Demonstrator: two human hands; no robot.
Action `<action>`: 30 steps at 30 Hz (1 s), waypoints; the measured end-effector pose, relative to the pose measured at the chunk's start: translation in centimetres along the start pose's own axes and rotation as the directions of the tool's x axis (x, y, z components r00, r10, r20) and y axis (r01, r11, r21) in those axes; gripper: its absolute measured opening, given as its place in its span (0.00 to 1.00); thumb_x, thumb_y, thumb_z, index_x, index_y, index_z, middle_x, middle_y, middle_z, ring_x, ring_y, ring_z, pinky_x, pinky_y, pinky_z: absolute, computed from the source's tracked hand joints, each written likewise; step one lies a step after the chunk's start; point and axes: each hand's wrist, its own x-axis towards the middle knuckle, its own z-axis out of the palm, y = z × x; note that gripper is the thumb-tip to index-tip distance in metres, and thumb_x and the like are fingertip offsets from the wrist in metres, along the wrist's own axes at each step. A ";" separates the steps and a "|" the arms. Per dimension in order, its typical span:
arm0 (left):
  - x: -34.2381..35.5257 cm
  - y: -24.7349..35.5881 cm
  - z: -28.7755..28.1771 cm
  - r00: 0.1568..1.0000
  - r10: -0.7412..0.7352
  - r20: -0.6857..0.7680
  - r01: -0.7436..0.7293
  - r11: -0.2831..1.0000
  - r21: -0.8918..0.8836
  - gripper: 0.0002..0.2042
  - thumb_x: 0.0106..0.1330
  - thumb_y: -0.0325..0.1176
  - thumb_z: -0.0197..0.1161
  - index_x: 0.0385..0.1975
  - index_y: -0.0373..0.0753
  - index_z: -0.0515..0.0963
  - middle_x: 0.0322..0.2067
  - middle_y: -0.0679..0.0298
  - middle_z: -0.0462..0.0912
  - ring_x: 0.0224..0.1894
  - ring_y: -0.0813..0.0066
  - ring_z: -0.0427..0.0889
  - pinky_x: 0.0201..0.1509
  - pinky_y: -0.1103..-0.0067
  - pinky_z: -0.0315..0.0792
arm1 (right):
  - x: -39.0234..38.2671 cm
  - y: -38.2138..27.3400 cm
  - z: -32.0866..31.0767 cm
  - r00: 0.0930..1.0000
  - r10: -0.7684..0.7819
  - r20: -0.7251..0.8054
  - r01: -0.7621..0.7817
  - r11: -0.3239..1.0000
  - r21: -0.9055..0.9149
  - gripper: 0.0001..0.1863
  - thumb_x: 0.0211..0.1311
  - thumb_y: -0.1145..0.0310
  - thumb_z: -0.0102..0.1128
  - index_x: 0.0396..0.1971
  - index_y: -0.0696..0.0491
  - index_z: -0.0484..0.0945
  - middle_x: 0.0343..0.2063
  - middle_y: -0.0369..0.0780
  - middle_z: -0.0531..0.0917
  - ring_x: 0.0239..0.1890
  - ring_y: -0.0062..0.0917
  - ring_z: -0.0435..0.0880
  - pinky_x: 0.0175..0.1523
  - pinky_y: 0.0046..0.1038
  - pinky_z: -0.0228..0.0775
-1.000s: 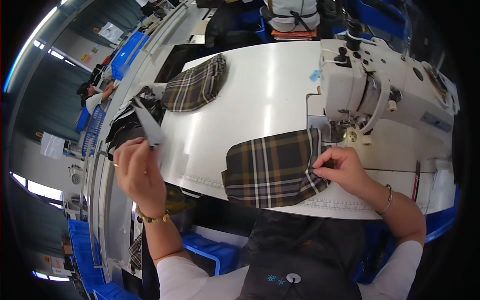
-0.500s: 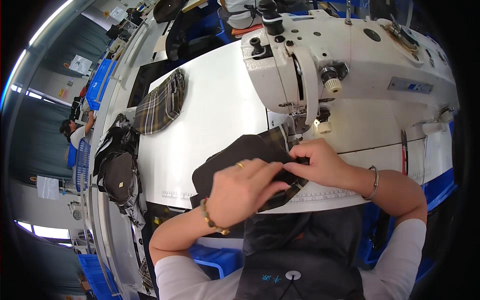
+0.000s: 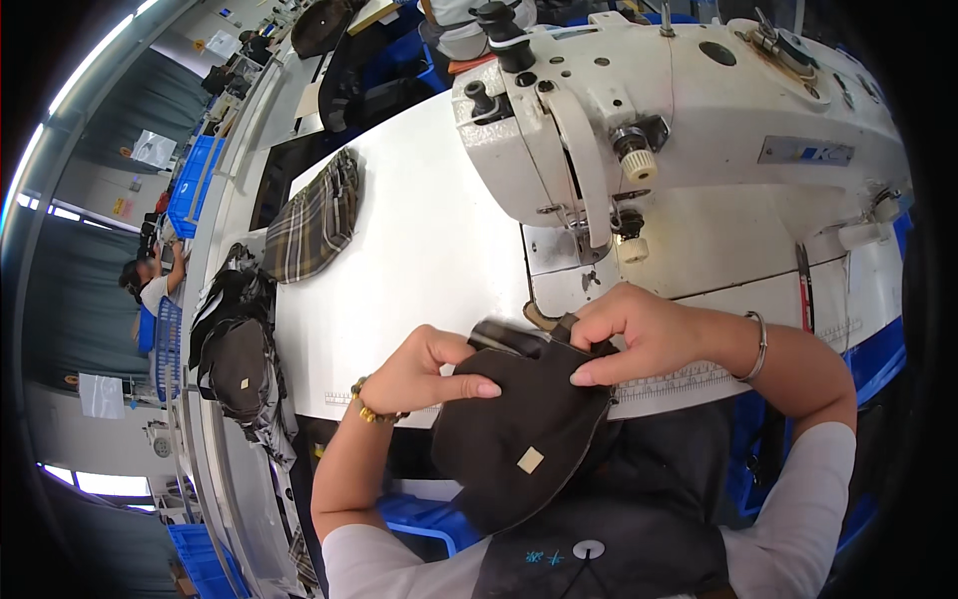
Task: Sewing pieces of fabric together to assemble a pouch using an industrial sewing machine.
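Observation:
A dark brown sewn fabric piece (image 3: 514, 409), rounded, with a small cream tag, hangs over the table's front edge in front of me. A strip of plaid shows at its upper edge. My left hand (image 3: 429, 374) grips its upper left side, thumb on the brown face and the other fingers behind it. At the upper right edge my right hand (image 3: 639, 334) pinches the cloth between thumb and fingers. Just beyond the hands is the needle area of a white sewing machine (image 3: 689, 130); the piece lies apart from the needle.
A plaid fabric piece (image 3: 317, 220) lies on the white table (image 3: 419, 210) at the left. Beside the table sits a pile of dark sewn pieces (image 3: 239, 354). Dark-and-red snips (image 3: 804, 288) rest at the right. Another person (image 3: 155, 280) works at the far left.
The fabric piece has come away from the needle toward me and turned, so its tagged brown face shows. My left hand has moved from across the cloth to its upper left edge.

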 end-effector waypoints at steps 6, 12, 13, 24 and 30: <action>-2.4 1.0 1.6 0.958 -0.151 -0.242 0.159 0.987 0.015 0.12 0.58 0.31 0.77 0.20 0.32 0.83 0.14 0.75 0.74 0.21 0.91 0.67 0.24 0.85 0.63 | 0.1 0.1 0.7 0.985 -0.126 -0.121 0.112 0.987 -0.119 0.10 0.56 0.68 0.69 0.26 0.59 0.80 0.21 0.38 0.78 0.24 0.24 0.76 0.31 0.27 0.65; 2.5 0.3 1.2 0.984 0.007 -0.177 -0.022 0.997 -0.080 0.08 0.58 0.27 0.76 0.33 0.31 0.86 0.34 0.63 0.85 0.32 0.84 0.78 0.36 0.83 0.71 | -0.1 0.3 0.3 0.971 0.026 -0.236 -0.066 0.984 -0.162 0.12 0.54 0.71 0.73 0.22 0.58 0.76 0.23 0.39 0.76 0.23 0.24 0.72 0.30 0.27 0.63; 3.4 0.2 1.1 0.984 0.076 -0.160 -0.088 0.994 -0.063 0.08 0.58 0.27 0.76 0.34 0.31 0.86 0.34 0.63 0.85 0.33 0.83 0.78 0.36 0.83 0.71 | -0.2 0.4 0.1 0.967 -0.023 -0.254 -0.017 0.987 -0.157 0.12 0.54 0.71 0.73 0.22 0.58 0.76 0.23 0.39 0.76 0.23 0.24 0.72 0.30 0.27 0.63; 6.0 -1.6 1.3 0.963 0.080 -0.256 -0.108 0.989 -0.099 0.08 0.56 0.27 0.78 0.27 0.33 0.85 0.25 0.67 0.83 0.27 0.85 0.76 0.32 0.85 0.69 | -0.2 1.7 0.1 0.894 0.021 -0.449 -0.112 0.978 -0.177 0.12 0.54 0.72 0.74 0.24 0.56 0.75 0.30 0.36 0.82 0.32 0.21 0.78 0.37 0.24 0.70; 6.1 -2.1 1.7 0.939 0.138 -0.314 -0.155 0.987 -0.030 0.10 0.55 0.26 0.78 0.20 0.34 0.81 0.22 0.69 0.81 0.26 0.86 0.75 0.30 0.85 0.68 | 0.2 2.0 0.7 0.853 -0.047 -0.520 -0.042 0.987 -0.158 0.13 0.51 0.73 0.73 0.21 0.57 0.73 0.22 0.37 0.78 0.25 0.25 0.77 0.33 0.27 0.68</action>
